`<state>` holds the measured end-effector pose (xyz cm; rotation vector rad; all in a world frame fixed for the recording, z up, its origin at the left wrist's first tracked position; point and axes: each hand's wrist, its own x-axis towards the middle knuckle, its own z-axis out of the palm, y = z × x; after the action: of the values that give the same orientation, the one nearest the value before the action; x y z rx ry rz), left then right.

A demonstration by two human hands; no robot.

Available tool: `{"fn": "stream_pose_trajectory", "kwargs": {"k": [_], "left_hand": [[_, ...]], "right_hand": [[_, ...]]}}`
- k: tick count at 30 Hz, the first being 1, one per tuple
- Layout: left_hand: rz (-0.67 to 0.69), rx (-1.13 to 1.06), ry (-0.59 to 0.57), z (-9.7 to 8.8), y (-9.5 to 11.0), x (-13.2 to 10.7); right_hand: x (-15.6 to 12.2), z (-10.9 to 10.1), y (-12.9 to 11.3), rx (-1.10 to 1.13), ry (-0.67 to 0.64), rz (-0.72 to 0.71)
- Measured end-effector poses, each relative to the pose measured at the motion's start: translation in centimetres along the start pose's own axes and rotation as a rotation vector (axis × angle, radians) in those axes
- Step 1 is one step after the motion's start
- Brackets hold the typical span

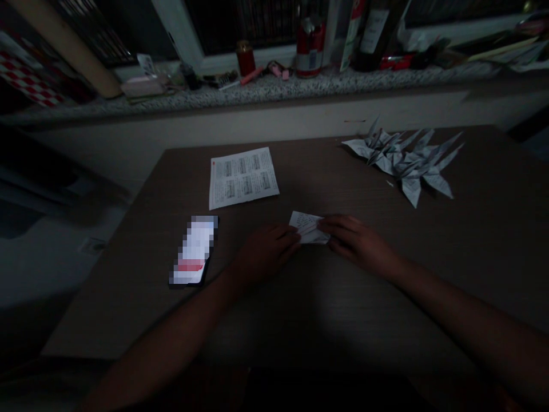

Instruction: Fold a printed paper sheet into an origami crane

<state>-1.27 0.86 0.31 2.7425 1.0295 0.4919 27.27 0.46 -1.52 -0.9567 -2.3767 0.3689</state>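
Observation:
A small folded piece of printed paper lies low over the table between my two hands. My left hand has its fingers closed on the paper's left edge. At the opposite edge, my right hand grips the paper, thumb below and fingers on top. Part of each edge is hidden under the fingertips, and the dim light blurs the finger detail.
A printed sheet lies beyond my left hand, and a lit phone to the left. Several folded paper cranes are heaped at the table's back right. Behind, a granite sill carries a red can and bottles.

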Motion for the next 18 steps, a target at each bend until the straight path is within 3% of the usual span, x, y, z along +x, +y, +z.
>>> {"fn": "stream_pose_trajectory", "kwargs": {"k": [8, 13, 18], "left_hand": [[0.014, -0.015, -0.046, -0.2, -0.1, -0.4], [0.001, -0.059, 0.037, -0.1, -0.3, -0.4], [-0.085, -0.159, 0.087, -0.2, -0.2, -0.2]], "right_hand": [[0.1, -0.2, -0.2, 0.010, 0.055, 0.027], [0.2, -0.6, -0.7, 0.031, 0.078, 0.021], [0.5, -0.9, -1.2, 0.161, 0.090, 0.113]]}}
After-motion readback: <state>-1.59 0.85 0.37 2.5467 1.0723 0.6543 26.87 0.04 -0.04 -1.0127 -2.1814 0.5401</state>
